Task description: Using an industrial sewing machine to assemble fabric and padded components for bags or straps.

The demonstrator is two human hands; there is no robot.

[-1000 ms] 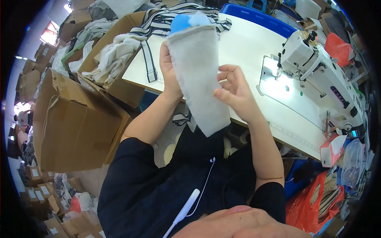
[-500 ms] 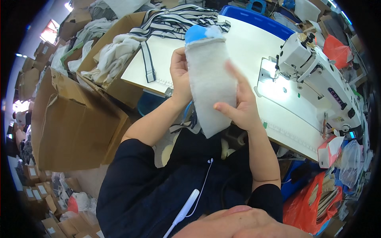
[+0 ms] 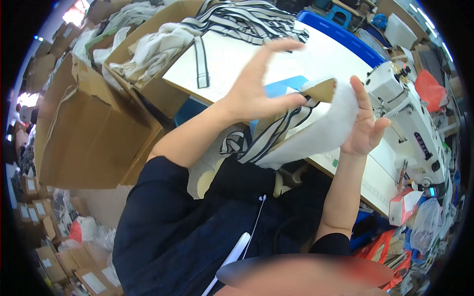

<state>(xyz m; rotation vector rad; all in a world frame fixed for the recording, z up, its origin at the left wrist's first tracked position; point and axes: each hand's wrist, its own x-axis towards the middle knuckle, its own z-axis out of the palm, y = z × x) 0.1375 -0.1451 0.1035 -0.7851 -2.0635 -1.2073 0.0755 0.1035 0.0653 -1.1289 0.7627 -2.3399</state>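
A white fluffy fabric piece (image 3: 326, 130) hangs bent over the near edge of the table, its tan inner side (image 3: 321, 92) turned up at the top. Black-and-white striped webbing (image 3: 276, 129) runs along its inside, with a looped end dangling at the left. Behind it is a light blue piece (image 3: 286, 87). My left hand (image 3: 254, 93) is spread wide, its thumb over the webbing's upper end and its fingers raised in the air. Against the right side of the white piece rests my right hand (image 3: 363, 130), open, fingers up and thumb apart.
A white sewing machine (image 3: 410, 113) stands on the right of the white table (image 3: 227, 64). Striped straps (image 3: 247, 22) are heaped at the back beside a blue bin (image 3: 340, 37). Cardboard boxes (image 3: 94, 133) stand on the left, one holding white cloth (image 3: 160, 49).
The white piece has shifted right and folded, so its tan side and striped webbing now show. My left hand has let go and spread its fingers; my right hand has moved right and opened.
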